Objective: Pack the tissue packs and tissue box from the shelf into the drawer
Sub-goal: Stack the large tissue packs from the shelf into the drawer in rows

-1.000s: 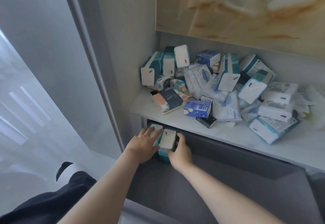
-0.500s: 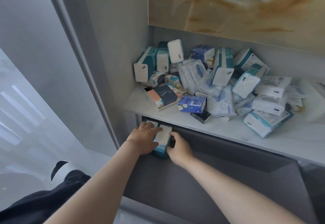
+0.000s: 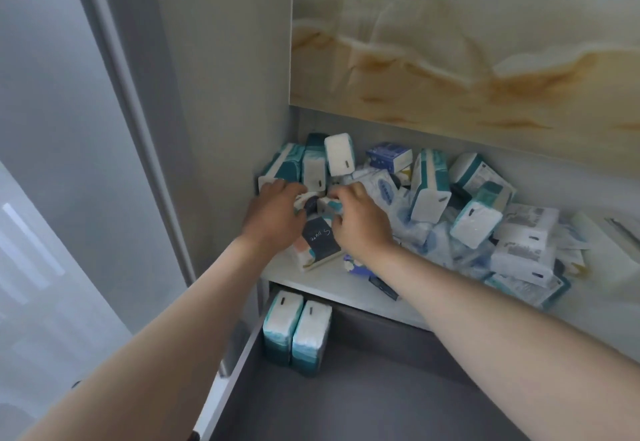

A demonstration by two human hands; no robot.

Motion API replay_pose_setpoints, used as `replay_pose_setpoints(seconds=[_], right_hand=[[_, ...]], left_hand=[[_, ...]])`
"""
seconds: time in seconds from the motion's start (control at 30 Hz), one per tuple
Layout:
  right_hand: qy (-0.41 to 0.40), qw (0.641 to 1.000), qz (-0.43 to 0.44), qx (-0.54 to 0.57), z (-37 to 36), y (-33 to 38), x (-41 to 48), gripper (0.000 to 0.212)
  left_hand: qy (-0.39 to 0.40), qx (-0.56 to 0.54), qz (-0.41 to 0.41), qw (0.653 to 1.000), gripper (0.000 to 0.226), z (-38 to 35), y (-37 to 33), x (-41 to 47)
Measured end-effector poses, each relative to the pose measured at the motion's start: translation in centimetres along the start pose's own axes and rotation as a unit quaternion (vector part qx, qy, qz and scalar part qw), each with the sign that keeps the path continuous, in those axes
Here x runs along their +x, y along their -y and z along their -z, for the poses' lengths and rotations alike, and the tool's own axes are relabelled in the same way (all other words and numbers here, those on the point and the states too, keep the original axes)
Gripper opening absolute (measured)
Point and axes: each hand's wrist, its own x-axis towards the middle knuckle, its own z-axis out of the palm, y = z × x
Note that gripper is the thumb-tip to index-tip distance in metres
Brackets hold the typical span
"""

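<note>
A heap of several teal-and-white tissue packs [image 3: 474, 226] fills the white shelf [image 3: 332, 284]. Both hands are up at the heap's left end. My left hand [image 3: 273, 213] curls over a small pack [image 3: 304, 200] there. My right hand [image 3: 360, 224] pinches another small teal-and-white pack [image 3: 329, 205] beside it. A dark tissue box [image 3: 317, 243] with a pink end lies just below the two hands. Two teal-and-white packs [image 3: 296, 331] stand upright side by side in the back left corner of the open grey drawer [image 3: 381, 399].
A grey cabinet side wall [image 3: 221, 129] closes the shelf on the left. A marbled panel [image 3: 467, 42] hangs low over the shelf. A small blue box [image 3: 389, 160] sits at the back of the heap. The drawer's left wall [image 3: 239, 368] runs toward me.
Both hands let go of the pack in the drawer's corner and rose to the shelf, where they now take hold of small packs. The camera tilted upward.
</note>
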Motion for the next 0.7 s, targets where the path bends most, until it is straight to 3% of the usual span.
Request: replay_pose_setpoints(seconds=[0.17, 0.33, 0.47, 0.7], right_hand=[[0.030, 0.981, -0.003, -0.192, 1.2, -0.8, 8.3, 0.090], [0.112, 0.926, 0.036, -0.358, 0.3, -1.7, 13.4, 0.112], [0.124, 0.916, 0.048, -0.377, -0.9, -2.2, 14.6, 0.112], [-0.014, 0.945, 0.137, -0.296, 1.1, -2.8, 11.8, 0.104]], left_hand=[[0.004, 0.142, -0.027, 0.990, 0.066, -1.0, 1.6, 4.3], [0.013, 0.194, -0.026, 0.981, 0.064, -2.8, 2.5, 6.0], [-0.042, 0.149, -0.029, 0.988, 0.069, -4.0, 3.4, 6.4], [-0.022, 0.095, 0.002, 0.995, 0.086, -3.5, 1.8, 5.9]])
